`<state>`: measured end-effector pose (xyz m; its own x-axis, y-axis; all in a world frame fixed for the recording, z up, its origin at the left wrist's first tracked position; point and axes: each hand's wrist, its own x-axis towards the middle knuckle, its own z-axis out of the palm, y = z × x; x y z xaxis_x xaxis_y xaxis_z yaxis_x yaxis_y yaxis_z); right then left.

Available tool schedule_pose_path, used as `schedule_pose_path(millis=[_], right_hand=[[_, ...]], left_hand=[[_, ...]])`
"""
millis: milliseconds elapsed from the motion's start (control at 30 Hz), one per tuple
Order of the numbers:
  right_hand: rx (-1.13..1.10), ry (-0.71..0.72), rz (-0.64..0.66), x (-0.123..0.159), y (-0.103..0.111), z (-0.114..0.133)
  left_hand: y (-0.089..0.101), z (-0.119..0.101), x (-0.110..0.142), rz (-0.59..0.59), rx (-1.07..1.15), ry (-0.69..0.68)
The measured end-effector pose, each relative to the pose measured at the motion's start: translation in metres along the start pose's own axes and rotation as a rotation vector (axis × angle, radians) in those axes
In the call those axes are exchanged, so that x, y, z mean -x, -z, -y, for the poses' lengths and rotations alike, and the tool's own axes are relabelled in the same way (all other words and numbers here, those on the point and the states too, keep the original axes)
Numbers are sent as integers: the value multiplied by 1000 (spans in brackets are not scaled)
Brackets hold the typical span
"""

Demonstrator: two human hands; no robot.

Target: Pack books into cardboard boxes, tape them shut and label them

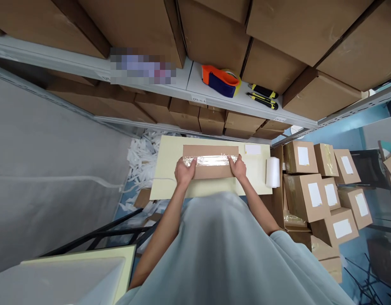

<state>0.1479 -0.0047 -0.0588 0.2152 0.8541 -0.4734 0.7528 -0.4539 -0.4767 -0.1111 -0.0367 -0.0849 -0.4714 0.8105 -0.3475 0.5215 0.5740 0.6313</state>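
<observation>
A brown cardboard box rests on the pale yellow tabletop in front of me. Shiny clear tape runs across its top from side to side. My left hand grips the box's left end, thumb on the tape and fingers down the side. At the right end my right hand holds it the same way, thumb over the tape. The fingers of both hands are partly hidden behind the box's ends. Just past the box's far right corner lies a white label.
An orange and blue tape dispenser and two yellow-black utility knives lie on the shelf ahead. A white roll stands at the table's right edge. Labelled cartons are stacked to the right; paper scraps cover the floor at left.
</observation>
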Motion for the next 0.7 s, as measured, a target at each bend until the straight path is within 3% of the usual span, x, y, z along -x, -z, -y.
schedule_pose_path(millis=[67, 233, 300, 500, 700], right_hand=[[-22, 28, 28, 2, 8, -8], [-187, 186, -61, 13, 14, -37], [-272, 247, -90, 17, 9, -52], [-407, 354, -70, 23, -21, -95], [-384, 310, 40, 30, -54, -126]], left_hand=[[5, 4, -5, 10, 57, 20], [13, 16, -4, -32, 258, -228], [9, 23, -2, -51, 241, -262], [-12, 50, 9, -88, 100, 11], [-19, 68, 17, 0, 127, 156]])
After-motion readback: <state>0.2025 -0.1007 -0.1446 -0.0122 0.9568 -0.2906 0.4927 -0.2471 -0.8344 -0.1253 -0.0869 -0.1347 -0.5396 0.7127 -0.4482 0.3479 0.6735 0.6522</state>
